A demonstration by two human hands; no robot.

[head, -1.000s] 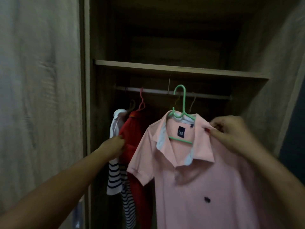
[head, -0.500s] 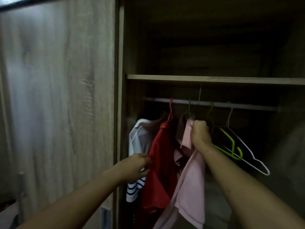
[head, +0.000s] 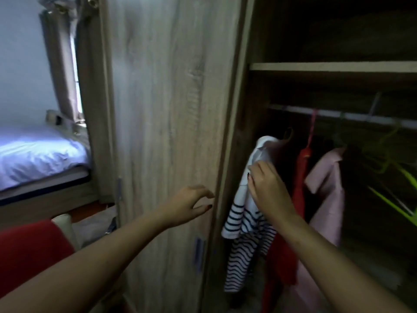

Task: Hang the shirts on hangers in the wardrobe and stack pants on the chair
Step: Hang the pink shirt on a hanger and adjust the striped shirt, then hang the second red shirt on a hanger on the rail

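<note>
Three shirts hang from the wardrobe rail [head: 352, 115]: a white shirt with navy stripes [head: 242, 224] at the left, a red shirt [head: 300, 177] in the middle and a pink polo shirt [head: 327, 181] to its right. My right hand [head: 266, 188] pinches the shoulder of the striped shirt. In front of the wooden wardrobe door [head: 171, 132], my left hand [head: 189, 205] hovers with fingers loosely spread and holds nothing. Bare green hangers [head: 397, 177] hang at the right end of the rail.
A shelf [head: 334, 66] runs above the rail. A bed with a pale blue sheet [head: 38, 154] lies at the left under a curtained window [head: 74, 64]. A red cloth [head: 29, 251] and a pale cushion [head: 64, 224] sit at the lower left.
The pink shirt now hangs on the rail and my right hand has let go of it and moved left to the striped shirt. My left hand left the striped shirt. The view turned left.
</note>
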